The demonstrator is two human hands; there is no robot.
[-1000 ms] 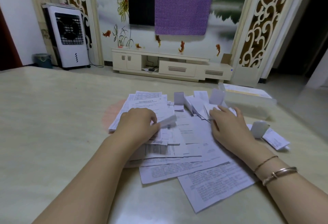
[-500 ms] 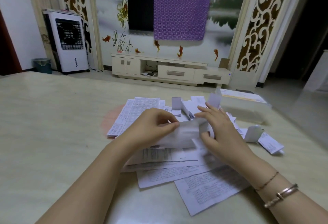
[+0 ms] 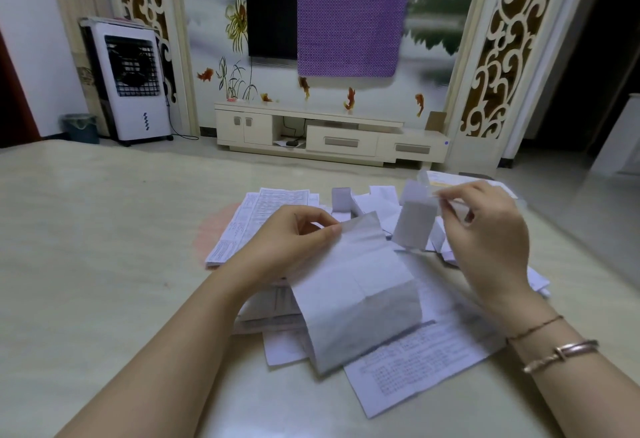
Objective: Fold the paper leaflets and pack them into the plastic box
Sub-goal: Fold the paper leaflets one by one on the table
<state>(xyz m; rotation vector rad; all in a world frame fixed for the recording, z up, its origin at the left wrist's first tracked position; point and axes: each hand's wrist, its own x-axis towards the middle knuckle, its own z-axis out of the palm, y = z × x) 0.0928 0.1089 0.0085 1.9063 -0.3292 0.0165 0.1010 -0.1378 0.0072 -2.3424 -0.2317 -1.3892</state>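
Lifted clear of the pile since half a second before: creased leaflet (image 3: 356, 285), raised and hanging open, blank side up, above the loose printed sheets (image 3: 422, 358). Pinched at its upper left corner by left hand (image 3: 294, 243), thumb against curled fingers. Held at its far corner by right hand (image 3: 485, 233), fingertips pinching a small folded portion beside the plastic box (image 3: 450, 179), which stood at the table's far right edge, mostly hidden behind that hand. Scattered just beyond: folded leaflets (image 3: 341, 200), some standing. Spread under everything: pale table (image 3: 104, 247). Worn on the right wrist: bracelets (image 3: 561, 351).
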